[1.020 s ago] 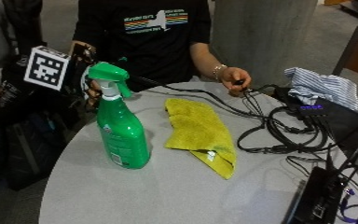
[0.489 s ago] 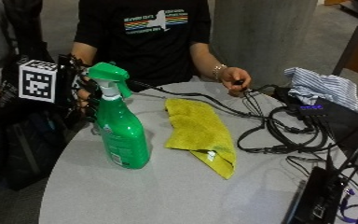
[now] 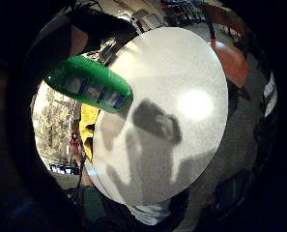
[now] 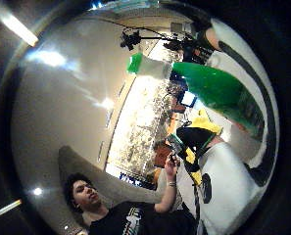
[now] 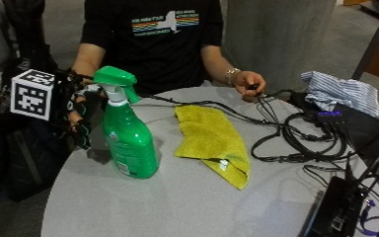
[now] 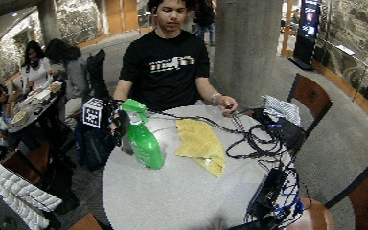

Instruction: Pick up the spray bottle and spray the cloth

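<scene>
spray bottle: the spray bottle (image 5: 128,140) stands upright on the worktop (image 5: 176,207), near the edge on your gloved side, its long axis vertical and its green trigger head (image 5: 114,79) at the top.

right hand: your right hand (image 5: 79,111) is level with the neck and upper body of the bottle, just beside it on the side away from the cloth. the palm faces the bottle; both palm views show green plastic close in front.

fingers: from the outside view your fingers look relaxed and spread, not curled round anything, though the glove is dark against a dark background, so this is my best reading. i see no contact with the bottle yet.

key relation: the bottle lies straight ahead of your palm, toward the middle of the worktop. its neck, the narrow part under the head, is the part nearest your fingers, so a short sideways reach should wrap it.

cloth: the yellow cloth (image 5: 214,140) lies flat on the worktop beyond the bottle from your hand, near but not touching it.

nozzle: the nozzle seems to point roughly toward the cloth side, so little turning should be needed.

other hand: your bare hand (image 5: 248,82) rests at the far edge among the cables (image 5: 294,136), further from the bottle.
</scene>
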`<state>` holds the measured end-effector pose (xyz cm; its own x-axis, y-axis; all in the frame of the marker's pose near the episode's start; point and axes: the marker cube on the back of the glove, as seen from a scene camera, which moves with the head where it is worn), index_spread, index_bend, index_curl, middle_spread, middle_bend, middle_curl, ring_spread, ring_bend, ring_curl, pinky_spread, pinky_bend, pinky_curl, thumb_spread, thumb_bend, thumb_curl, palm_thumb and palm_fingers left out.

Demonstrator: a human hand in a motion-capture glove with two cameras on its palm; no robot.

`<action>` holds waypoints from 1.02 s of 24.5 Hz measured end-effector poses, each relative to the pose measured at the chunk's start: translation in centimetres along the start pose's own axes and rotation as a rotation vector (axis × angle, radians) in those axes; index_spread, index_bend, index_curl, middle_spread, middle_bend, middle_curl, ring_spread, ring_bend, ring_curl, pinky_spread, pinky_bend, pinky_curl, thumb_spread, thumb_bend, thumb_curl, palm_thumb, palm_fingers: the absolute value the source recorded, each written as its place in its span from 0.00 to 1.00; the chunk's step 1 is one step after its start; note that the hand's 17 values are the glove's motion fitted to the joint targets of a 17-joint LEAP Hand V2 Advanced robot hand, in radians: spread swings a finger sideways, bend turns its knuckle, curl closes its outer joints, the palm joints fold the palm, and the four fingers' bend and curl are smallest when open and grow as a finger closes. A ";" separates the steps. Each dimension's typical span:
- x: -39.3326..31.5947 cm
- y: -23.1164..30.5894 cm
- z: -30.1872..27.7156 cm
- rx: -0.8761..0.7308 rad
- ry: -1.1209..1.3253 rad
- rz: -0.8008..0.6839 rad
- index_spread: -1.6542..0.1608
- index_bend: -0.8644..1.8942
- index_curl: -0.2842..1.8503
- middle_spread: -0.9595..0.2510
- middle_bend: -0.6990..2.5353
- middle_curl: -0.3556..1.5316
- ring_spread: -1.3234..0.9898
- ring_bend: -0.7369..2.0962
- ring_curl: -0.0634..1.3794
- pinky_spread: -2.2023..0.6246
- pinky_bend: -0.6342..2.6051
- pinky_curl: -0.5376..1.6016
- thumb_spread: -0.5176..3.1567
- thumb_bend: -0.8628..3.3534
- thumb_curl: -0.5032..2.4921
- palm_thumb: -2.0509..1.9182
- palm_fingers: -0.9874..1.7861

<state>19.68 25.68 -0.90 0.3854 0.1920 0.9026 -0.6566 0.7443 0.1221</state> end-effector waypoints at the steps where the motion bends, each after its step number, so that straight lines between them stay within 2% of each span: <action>1: 0.0 -0.3 0.2 -0.003 0.004 0.005 0.72 0.34 0.25 0.82 0.27 0.39 0.59 0.35 0.26 0.86 0.40 0.40 0.41 0.20 0.28 0.70 0.55; 10: 0.2 -2.2 1.9 -0.039 0.022 0.018 0.72 0.34 0.23 0.83 0.28 0.39 0.60 0.37 0.27 0.86 0.42 0.41 0.40 0.20 0.28 0.71 0.53; 14: 0.3 -2.3 2.1 -0.024 0.036 0.017 0.72 0.32 0.22 0.83 0.27 0.38 0.59 0.38 0.27 0.84 0.46 0.42 0.40 0.21 0.29 0.73 0.55; 20: 0.1 -2.1 2.1 0.030 0.025 -0.018 0.74 0.37 0.22 0.79 0.30 0.40 0.56 0.43 0.29 0.80 0.42 0.40 0.40 0.22 0.31 0.77 0.66; 25: -0.2 -1.9 2.0 0.085 0.043 -0.026 0.77 0.37 0.24 0.76 0.30 0.41 0.55 0.43 0.31 0.79 0.41 0.40 0.38 0.22 0.32 0.78 0.68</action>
<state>19.60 22.99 -0.48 0.4293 0.2015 0.8804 -0.6975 0.6932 0.1815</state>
